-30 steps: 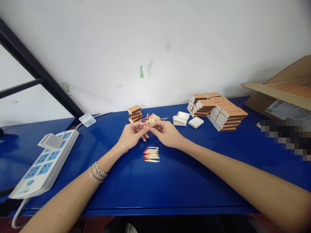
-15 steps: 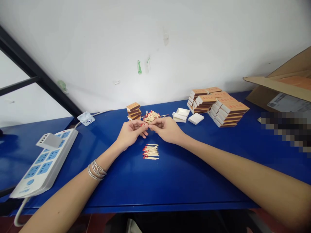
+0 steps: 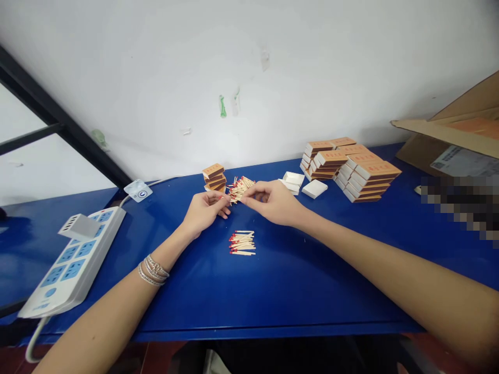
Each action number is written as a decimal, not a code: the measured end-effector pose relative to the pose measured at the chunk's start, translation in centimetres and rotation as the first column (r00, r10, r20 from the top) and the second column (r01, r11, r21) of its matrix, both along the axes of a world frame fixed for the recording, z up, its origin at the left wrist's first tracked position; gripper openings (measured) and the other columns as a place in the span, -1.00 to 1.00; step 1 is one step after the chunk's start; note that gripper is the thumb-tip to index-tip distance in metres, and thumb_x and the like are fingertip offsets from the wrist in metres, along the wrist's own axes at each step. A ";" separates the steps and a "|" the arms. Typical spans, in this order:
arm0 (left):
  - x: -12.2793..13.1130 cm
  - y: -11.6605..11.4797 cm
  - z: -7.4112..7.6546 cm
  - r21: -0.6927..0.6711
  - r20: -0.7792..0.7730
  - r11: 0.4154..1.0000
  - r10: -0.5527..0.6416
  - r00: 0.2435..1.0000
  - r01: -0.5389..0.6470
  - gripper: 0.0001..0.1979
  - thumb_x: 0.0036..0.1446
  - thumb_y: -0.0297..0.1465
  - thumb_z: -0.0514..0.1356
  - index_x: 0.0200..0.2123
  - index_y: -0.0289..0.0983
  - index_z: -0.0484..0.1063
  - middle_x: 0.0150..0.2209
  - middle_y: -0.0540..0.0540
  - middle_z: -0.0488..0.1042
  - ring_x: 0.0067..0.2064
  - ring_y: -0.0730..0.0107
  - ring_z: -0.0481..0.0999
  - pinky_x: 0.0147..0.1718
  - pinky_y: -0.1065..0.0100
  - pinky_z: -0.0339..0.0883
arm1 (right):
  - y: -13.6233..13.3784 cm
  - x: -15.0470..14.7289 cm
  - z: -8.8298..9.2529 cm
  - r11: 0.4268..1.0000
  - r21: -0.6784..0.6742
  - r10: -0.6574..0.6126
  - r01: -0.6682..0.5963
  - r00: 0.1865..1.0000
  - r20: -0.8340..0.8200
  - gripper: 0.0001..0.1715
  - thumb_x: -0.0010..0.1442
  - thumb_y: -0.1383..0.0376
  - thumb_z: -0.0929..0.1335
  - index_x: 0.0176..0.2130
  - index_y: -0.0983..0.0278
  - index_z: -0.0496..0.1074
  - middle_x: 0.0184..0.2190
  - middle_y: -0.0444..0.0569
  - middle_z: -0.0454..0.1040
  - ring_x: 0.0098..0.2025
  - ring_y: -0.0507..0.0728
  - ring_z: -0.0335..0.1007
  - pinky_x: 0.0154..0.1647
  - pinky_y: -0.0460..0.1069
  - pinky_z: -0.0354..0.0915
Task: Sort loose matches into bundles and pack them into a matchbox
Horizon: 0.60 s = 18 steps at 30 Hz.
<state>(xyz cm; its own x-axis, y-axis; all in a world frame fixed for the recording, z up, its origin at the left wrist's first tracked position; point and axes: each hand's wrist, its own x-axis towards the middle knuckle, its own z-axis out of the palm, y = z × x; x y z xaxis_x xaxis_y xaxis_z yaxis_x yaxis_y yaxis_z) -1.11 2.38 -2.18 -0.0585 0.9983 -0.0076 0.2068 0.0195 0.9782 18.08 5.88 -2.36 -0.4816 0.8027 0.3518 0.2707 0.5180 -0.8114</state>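
My left hand (image 3: 206, 210) is closed in a pinch at the near left side of a heap of loose matches (image 3: 244, 185). Small red match heads show at its thumb and fingertips; how many it holds is hidden. My right hand (image 3: 275, 202) reaches in from the right, thumb and index finger pressed together at the near edge of the heap. What lies between those fingertips is too small to tell. Closer to me, a small row of red-tipped matches (image 3: 242, 243) rests on the blue table (image 3: 273, 291), heads pointing left.
Several matchboxes (image 3: 214, 177) are stacked left of the heap. White inner trays (image 3: 314, 189) lie to the right, before a larger matchbox stack (image 3: 374, 171). An open cardboard box (image 3: 429, 150) stands far right, and a power strip (image 3: 74, 259) lies at left.
My hands have moved apart from where their fingertips met. The left has shifted slightly left, and the right a little to the right. The near row of matches looks the same.
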 end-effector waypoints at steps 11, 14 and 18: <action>0.2 -0.1 -0.2 0.012 0.008 0.998 -0.061 0.998 0.061 -0.74 -0.06 -0.31 0.37 -0.36 -0.38 0.50 -0.55 -0.05 0.50 -0.54 0.50 0.46 -0.51 0.42 0.40 | -1.4 0.5 0.5 0.961 -0.017 0.269 -0.275 0.922 0.280 -0.90 0.07 0.33 0.38 -0.40 0.30 0.53 -0.49 -0.11 0.52 -0.48 -0.01 0.35 -0.39 -0.08 0.24; 0.4 -0.3 0.0 0.026 0.007 0.994 -0.111 0.994 0.111 -0.73 -0.04 -0.30 0.36 -0.32 -0.39 0.50 -0.55 -0.04 0.51 -0.53 0.50 0.47 -0.48 0.42 0.41 | -0.8 0.3 -0.2 0.997 0.055 0.050 -0.060 0.984 0.168 -0.90 0.10 0.31 0.37 -0.37 0.31 0.48 -0.48 -0.10 0.51 -0.50 -0.02 0.34 -0.38 -0.07 0.24; 0.6 -0.5 0.1 0.045 0.012 0.989 -0.140 0.990 0.139 -0.73 -0.03 -0.29 0.36 -0.33 -0.38 0.50 -0.55 -0.03 0.50 -0.53 0.51 0.47 -0.47 0.43 0.41 | -0.3 0.2 -0.9 0.999 0.038 -0.009 0.005 0.995 0.099 -0.85 0.12 0.27 0.36 -0.31 0.32 0.46 -0.44 -0.07 0.52 -0.51 -0.01 0.34 -0.40 -0.06 0.25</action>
<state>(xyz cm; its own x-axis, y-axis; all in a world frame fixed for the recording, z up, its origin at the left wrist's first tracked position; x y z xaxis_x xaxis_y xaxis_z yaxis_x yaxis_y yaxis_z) -0.54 1.85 -2.10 0.0812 0.9960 0.0370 0.1901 -0.0520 0.9804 18.28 5.56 -3.30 -0.5100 0.7934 0.3324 0.3531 0.5454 -0.7602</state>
